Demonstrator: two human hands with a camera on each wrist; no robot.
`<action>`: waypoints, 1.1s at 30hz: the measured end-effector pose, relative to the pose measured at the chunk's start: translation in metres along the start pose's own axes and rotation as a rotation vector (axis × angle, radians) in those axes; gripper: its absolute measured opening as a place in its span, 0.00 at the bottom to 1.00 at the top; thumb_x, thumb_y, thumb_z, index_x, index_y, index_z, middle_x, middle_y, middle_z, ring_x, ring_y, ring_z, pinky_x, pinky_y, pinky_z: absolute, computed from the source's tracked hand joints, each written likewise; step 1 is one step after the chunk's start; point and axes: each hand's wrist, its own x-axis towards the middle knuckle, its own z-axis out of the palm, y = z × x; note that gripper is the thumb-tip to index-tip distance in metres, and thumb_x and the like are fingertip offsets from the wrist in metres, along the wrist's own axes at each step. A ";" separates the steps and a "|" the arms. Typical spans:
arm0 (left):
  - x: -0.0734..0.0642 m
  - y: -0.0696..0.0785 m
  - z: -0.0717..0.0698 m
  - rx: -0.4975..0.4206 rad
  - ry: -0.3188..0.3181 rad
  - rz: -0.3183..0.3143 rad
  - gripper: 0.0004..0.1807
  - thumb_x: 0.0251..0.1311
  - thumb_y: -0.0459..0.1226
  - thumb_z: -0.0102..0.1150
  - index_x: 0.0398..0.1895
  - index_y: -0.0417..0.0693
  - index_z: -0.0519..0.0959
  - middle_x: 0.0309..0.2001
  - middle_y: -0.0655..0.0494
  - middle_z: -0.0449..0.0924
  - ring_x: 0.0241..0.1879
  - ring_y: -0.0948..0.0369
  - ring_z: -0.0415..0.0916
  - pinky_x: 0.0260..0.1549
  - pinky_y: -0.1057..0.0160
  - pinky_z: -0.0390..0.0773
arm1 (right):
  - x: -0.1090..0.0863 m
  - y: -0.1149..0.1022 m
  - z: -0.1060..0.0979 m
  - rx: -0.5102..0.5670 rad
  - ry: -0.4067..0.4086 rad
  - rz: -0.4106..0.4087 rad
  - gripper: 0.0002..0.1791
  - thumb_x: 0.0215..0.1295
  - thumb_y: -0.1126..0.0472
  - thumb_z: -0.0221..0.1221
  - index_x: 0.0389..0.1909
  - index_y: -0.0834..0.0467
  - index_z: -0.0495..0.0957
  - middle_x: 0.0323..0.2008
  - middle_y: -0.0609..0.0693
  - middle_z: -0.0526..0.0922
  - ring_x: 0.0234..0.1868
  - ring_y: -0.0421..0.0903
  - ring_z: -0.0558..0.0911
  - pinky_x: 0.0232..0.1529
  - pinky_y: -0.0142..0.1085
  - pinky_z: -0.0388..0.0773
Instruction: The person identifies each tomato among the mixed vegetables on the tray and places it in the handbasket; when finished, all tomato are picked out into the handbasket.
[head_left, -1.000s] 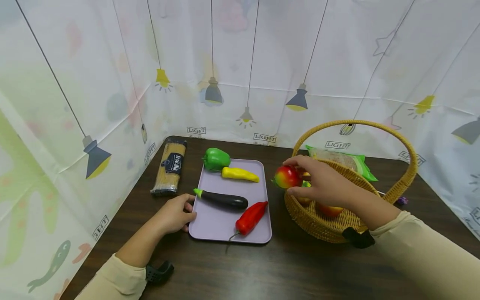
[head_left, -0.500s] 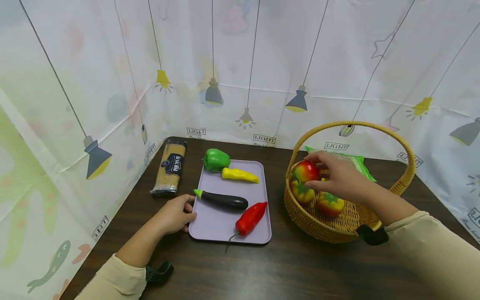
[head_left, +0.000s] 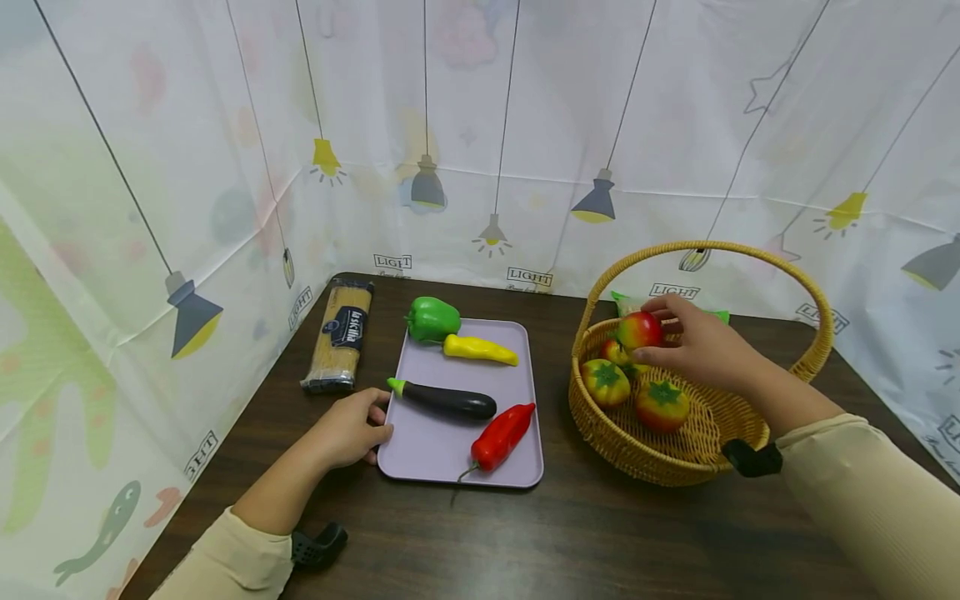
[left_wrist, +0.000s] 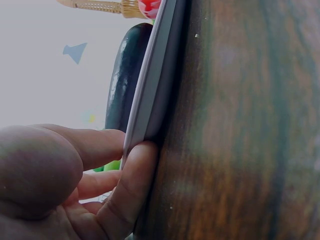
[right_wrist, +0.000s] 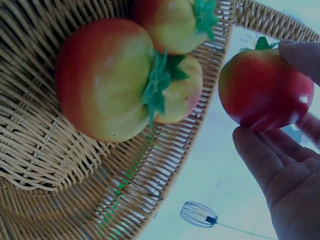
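In the head view my right hand (head_left: 705, 346) holds a red-and-yellow tomato (head_left: 637, 331) between thumb and fingers, over the back part of a wicker basket (head_left: 637, 454). Three similar tomatoes lie inside the basket, one of them a large tomato (right_wrist: 102, 80) with a green leafy top. My left hand (head_left: 348, 429) pinches the left rim of a lilac tray (head_left: 427, 454), as the left wrist view shows up close. On that tray are a dark eggplant (head_left: 450, 401), a red pepper (head_left: 502, 437) and a yellow pepper (head_left: 480, 350). A green bell pepper (head_left: 433, 319) sits at its back left corner.
A packet of spaghetti (head_left: 339, 337) lies left of the tray on the dark wooden table (head_left: 480, 542). Behind the basket is a green-edged bag (head_left: 626, 304), mostly hidden. The basket's tall handle (head_left: 705, 245) arches over it. A printed curtain hangs at the back and left.
My right hand has carried the tomato rightward and back, from the basket's left rim to above its back part. The left hand and the tray have stayed put.
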 end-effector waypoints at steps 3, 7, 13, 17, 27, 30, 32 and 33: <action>0.000 0.000 0.000 0.003 0.001 0.000 0.28 0.66 0.29 0.63 0.69 0.36 0.69 0.42 0.47 0.75 0.25 0.56 0.78 0.22 0.59 0.83 | 0.002 0.006 0.000 0.007 0.011 0.032 0.46 0.65 0.38 0.65 0.71 0.61 0.59 0.66 0.67 0.68 0.66 0.68 0.69 0.60 0.65 0.72; 0.000 0.001 0.000 0.000 0.002 0.002 0.28 0.66 0.29 0.63 0.69 0.36 0.69 0.42 0.47 0.75 0.25 0.56 0.78 0.22 0.59 0.83 | 0.004 0.012 -0.001 0.016 0.036 0.053 0.46 0.66 0.39 0.65 0.71 0.63 0.58 0.65 0.68 0.68 0.66 0.69 0.69 0.61 0.65 0.70; 0.000 0.001 0.000 -0.005 -0.002 0.003 0.28 0.66 0.29 0.62 0.69 0.36 0.69 0.42 0.47 0.75 0.24 0.56 0.78 0.21 0.59 0.83 | 0.009 0.017 -0.001 0.026 0.065 0.068 0.48 0.69 0.42 0.64 0.77 0.62 0.53 0.66 0.70 0.67 0.67 0.70 0.67 0.61 0.67 0.69; 0.000 0.001 0.000 -0.003 -0.003 -0.001 0.28 0.66 0.29 0.62 0.69 0.36 0.69 0.42 0.47 0.75 0.24 0.56 0.78 0.22 0.59 0.83 | 0.012 0.021 0.001 0.022 0.089 0.076 0.46 0.70 0.44 0.63 0.79 0.59 0.52 0.67 0.69 0.67 0.67 0.71 0.67 0.60 0.67 0.69; 0.001 0.000 0.001 -0.013 -0.006 -0.001 0.28 0.66 0.29 0.62 0.69 0.36 0.69 0.42 0.47 0.75 0.24 0.56 0.78 0.22 0.59 0.83 | 0.016 0.038 0.004 0.058 0.141 0.164 0.46 0.70 0.39 0.61 0.78 0.60 0.54 0.67 0.72 0.65 0.66 0.71 0.67 0.59 0.65 0.72; 0.001 0.001 0.000 -0.009 -0.005 -0.004 0.28 0.66 0.29 0.62 0.69 0.36 0.69 0.42 0.47 0.75 0.24 0.56 0.79 0.22 0.59 0.84 | 0.017 0.045 0.005 0.050 0.170 0.184 0.46 0.70 0.38 0.61 0.76 0.61 0.55 0.66 0.74 0.66 0.64 0.71 0.68 0.58 0.66 0.71; 0.001 0.001 0.000 -0.005 -0.005 -0.006 0.28 0.66 0.29 0.62 0.69 0.36 0.69 0.42 0.47 0.75 0.24 0.56 0.79 0.22 0.59 0.84 | 0.017 0.050 0.007 0.041 0.183 0.200 0.46 0.69 0.37 0.61 0.75 0.62 0.56 0.65 0.75 0.66 0.62 0.72 0.68 0.57 0.66 0.71; 0.001 0.001 0.000 -0.004 -0.006 -0.006 0.28 0.66 0.29 0.62 0.69 0.36 0.69 0.42 0.47 0.75 0.24 0.56 0.79 0.22 0.59 0.84 | 0.017 0.052 0.007 0.041 0.187 0.207 0.46 0.69 0.38 0.61 0.74 0.63 0.56 0.65 0.75 0.66 0.62 0.72 0.69 0.57 0.66 0.71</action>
